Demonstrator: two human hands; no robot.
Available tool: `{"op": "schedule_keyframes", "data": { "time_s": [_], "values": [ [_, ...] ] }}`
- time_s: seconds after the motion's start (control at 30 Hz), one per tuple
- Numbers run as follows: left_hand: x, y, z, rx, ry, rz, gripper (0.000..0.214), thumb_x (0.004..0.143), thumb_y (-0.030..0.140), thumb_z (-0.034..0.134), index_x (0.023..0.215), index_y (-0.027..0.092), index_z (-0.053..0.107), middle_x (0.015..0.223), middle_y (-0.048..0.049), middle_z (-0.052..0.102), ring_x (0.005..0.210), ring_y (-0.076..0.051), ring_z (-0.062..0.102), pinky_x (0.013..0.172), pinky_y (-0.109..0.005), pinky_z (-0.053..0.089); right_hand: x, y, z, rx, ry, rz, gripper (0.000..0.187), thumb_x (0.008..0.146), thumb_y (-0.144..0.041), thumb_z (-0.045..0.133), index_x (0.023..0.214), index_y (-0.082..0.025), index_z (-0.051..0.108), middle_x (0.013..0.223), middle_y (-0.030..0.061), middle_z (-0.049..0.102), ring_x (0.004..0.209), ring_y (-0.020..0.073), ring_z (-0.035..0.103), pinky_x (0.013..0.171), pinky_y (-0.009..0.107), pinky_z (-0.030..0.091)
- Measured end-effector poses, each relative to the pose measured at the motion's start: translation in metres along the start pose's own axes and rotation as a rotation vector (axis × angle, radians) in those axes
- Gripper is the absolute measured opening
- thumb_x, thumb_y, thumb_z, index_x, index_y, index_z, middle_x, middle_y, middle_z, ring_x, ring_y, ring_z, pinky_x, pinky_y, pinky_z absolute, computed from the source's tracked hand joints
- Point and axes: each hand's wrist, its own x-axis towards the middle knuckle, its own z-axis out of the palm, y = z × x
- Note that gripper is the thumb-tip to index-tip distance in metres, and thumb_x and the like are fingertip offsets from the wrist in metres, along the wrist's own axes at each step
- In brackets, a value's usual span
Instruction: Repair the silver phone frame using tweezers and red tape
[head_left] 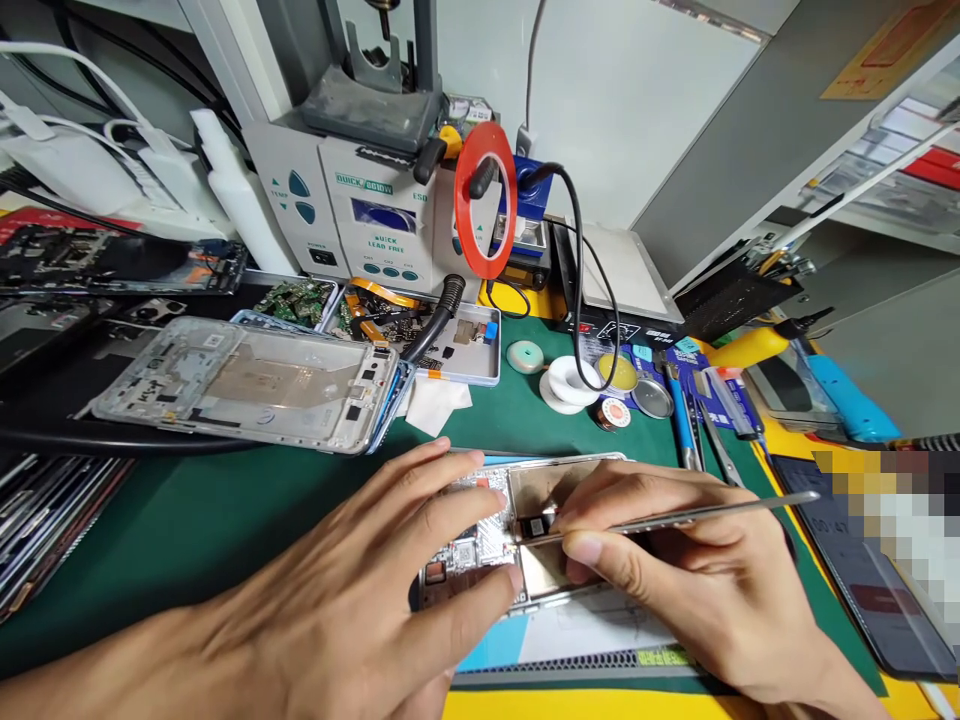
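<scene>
An opened smartphone (pixel 540 590) lies on the work mat, its circuit board showing at the left and a bare bay at the right. My left hand (pixel 375 570) is spread over the left part, fingers apart, fingertips resting on or just above the board and frame. With fingers closed, my right hand (pixel 675 570) grips a thin metal pry tool (pixel 720 508). Its working end points at the middle of the phone. A small black part with a square code (pixel 534 526) sits beside that end, near my right fingertips; whether they touch it I cannot tell.
Behind the phone, a detached phone frame (pixel 285 390) leans on a tray of boards (pixel 469 355). A soldering station (pixel 382 220) stands at the back. Wire spools (pixel 570 385) and hand tools (pixel 684 415) lie to the right, with another phone (pixel 862 570) at the right edge.
</scene>
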Motion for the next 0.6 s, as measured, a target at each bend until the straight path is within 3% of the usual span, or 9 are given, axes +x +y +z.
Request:
{"op": "schedule_keyframes", "data": {
  "time_s": [0.17, 0.3, 0.43, 0.6],
  "values": [
    [0.0, 0.0, 0.0, -0.022, -0.001, -0.005, 0.051, 0.085, 0.022, 0.059, 0.135, 0.027, 0.064, 0.138, -0.0129, 0.061, 0.145, -0.036, 0.04, 0.115, -0.059, 0.048, -0.001, -0.002, 0.002, 0.025, 0.067, 0.061, 0.011, 0.087, -0.014, 0.074, 0.081, -0.021, 0.081, 0.073, 0.0065, 0.075, 0.066, 0.0249, 0.071, 0.062, 0.039, 0.059],
    [0.001, -0.001, 0.001, -0.031, 0.018, 0.005, 0.048, 0.086, 0.023, 0.06, 0.134, 0.025, 0.065, 0.138, -0.0137, 0.06, 0.143, -0.035, 0.043, 0.117, -0.059, 0.045, -0.002, -0.008, 0.003, -0.041, 0.09, 0.089, 0.019, 0.094, -0.022, 0.067, 0.078, -0.022, 0.077, 0.073, 0.0063, 0.072, 0.065, 0.023, 0.069, 0.057, 0.035, 0.057],
    [0.0, -0.001, 0.002, -0.08, 0.045, 0.014, 0.042, 0.086, 0.024, 0.061, 0.128, 0.022, 0.068, 0.135, -0.0159, 0.061, 0.137, -0.035, 0.048, 0.117, -0.059, 0.044, -0.004, -0.018, 0.001, -0.142, -0.007, 0.095, 0.02, 0.098, -0.025, 0.063, 0.079, -0.023, 0.069, 0.077, 0.0059, 0.069, 0.071, 0.0212, 0.067, 0.062, 0.033, 0.056],
    [-0.001, 0.0, 0.003, -0.128, 0.042, 0.01, 0.045, 0.087, 0.024, 0.061, 0.131, 0.02, 0.065, 0.132, -0.017, 0.062, 0.133, -0.037, 0.052, 0.117, -0.06, 0.043, 0.012, -0.031, 0.002, -0.21, -0.128, 0.2, 0.021, 0.103, -0.039, 0.053, 0.091, -0.024, 0.062, 0.077, 0.0048, 0.064, 0.065, 0.0187, 0.06, 0.057, 0.032, 0.053]
  ]
}}
